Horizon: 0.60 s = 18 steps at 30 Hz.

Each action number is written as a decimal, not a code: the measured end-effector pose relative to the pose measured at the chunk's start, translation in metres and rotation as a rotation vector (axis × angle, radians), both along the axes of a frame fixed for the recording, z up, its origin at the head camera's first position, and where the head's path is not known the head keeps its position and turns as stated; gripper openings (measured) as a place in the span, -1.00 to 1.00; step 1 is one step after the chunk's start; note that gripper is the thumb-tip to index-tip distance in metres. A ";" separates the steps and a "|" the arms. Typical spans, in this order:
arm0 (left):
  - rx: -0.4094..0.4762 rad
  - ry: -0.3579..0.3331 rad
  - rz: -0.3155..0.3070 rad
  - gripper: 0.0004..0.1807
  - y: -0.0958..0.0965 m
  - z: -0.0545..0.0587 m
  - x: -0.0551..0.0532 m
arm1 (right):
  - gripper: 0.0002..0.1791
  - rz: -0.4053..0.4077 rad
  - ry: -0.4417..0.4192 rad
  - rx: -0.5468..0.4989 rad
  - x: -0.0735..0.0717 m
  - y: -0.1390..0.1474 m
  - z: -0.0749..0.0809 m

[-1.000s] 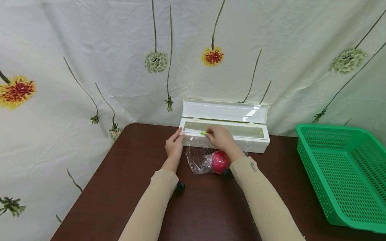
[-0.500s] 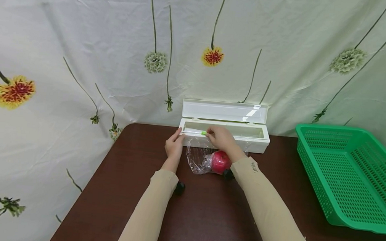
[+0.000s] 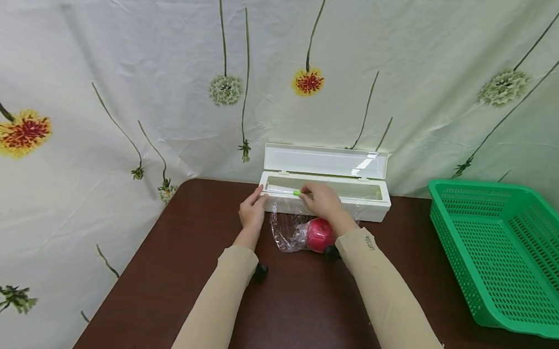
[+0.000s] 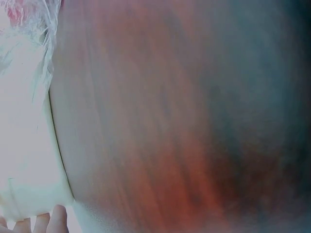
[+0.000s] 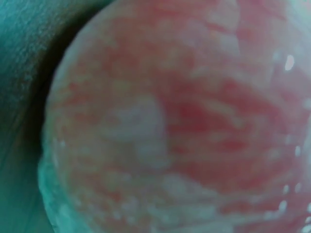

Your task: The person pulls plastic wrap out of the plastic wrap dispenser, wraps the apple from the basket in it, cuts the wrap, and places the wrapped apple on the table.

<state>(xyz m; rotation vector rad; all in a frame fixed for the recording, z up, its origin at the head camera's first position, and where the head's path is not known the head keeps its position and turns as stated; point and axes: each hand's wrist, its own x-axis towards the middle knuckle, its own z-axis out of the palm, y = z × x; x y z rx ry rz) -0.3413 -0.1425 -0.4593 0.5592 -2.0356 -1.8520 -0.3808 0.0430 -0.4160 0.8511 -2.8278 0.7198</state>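
A white cling film dispenser (image 3: 376, 213) stands at the table's back edge, its lid raised. My left hand (image 3: 252, 208) holds its left end, thumb in front; the fingertips (image 4: 59, 216) lie against that end in the left wrist view. With thumb and fingers my right hand (image 3: 323, 200) pinches a small green slide cutter (image 3: 297, 192) on the front rim, left of the middle. Clear cling film (image 3: 281, 235) hangs over the front and wraps round a red apple (image 3: 319, 235) on the table. The apple (image 5: 218, 121) fills the right wrist view, where the hand is hidden.
A green plastic basket (image 3: 492, 304) stands on the right of the dark brown table (image 3: 185, 277). Behind the dispenser hangs a white flowered cloth (image 3: 171, 48). A small black object (image 3: 260, 273) sits by the left wrist, another dark piece (image 3: 331, 253) by the right.
The green slide cutter and my right hand have shifted slightly to the right along the rim. My left hand, the dispenser and the wrapped apple stay in place.
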 end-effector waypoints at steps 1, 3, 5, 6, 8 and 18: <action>0.000 -0.001 0.001 -0.61 0.000 0.000 0.000 | -0.75 0.001 0.000 0.000 0.000 0.000 0.000; -0.001 -0.002 0.005 -0.61 0.000 0.000 0.000 | -0.75 0.002 0.001 0.003 0.000 0.001 0.000; -0.001 0.001 0.003 -0.61 0.000 0.000 0.000 | -0.75 0.002 0.004 0.003 0.000 0.001 0.000; -0.002 0.002 0.000 -0.61 0.000 0.000 0.000 | -0.75 0.001 0.003 0.003 -0.001 0.001 0.000; -0.004 0.003 -0.002 -0.61 0.000 0.000 0.000 | -0.75 0.000 0.006 0.008 -0.001 0.002 -0.001; -0.007 0.004 -0.004 -0.61 0.000 -0.001 0.000 | -0.76 -0.009 0.034 0.017 -0.001 0.004 -0.003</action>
